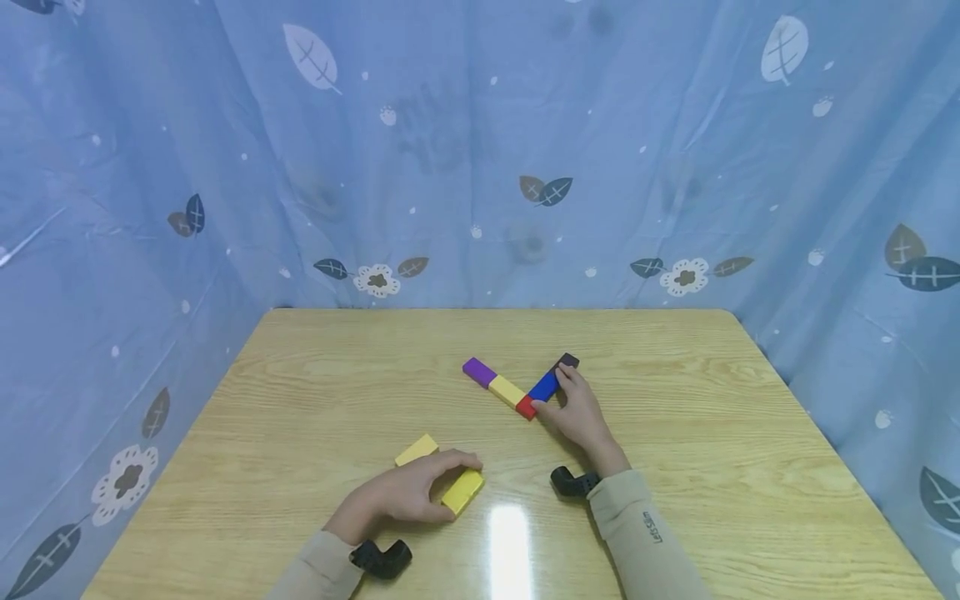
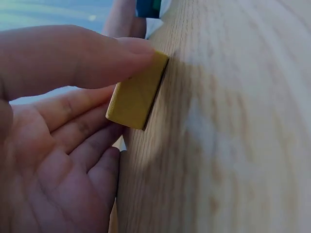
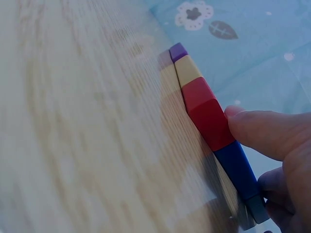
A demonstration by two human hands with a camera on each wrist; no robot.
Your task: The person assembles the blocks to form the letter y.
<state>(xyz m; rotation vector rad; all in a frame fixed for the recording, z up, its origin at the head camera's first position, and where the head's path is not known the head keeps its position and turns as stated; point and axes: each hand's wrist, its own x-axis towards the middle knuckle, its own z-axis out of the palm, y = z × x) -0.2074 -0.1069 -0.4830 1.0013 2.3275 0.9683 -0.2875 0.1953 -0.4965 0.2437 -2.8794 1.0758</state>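
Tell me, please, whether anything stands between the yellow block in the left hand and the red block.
Only the left hand itself, its fingertips at the far end of the yellow block; beyond them, nothing visible but tabletop lies before the red block.

Your head view is bright, with a white glare streak (image 1: 510,550) on the near part of the table (image 1: 750,467). Your wrist views look dimmer, with soft shadows (image 2: 167,128) on the table and its grain blurred up close.

Beige sleeves (image 1: 660,550), one lettered, meet bent black wrist cameras (image 1: 386,562).
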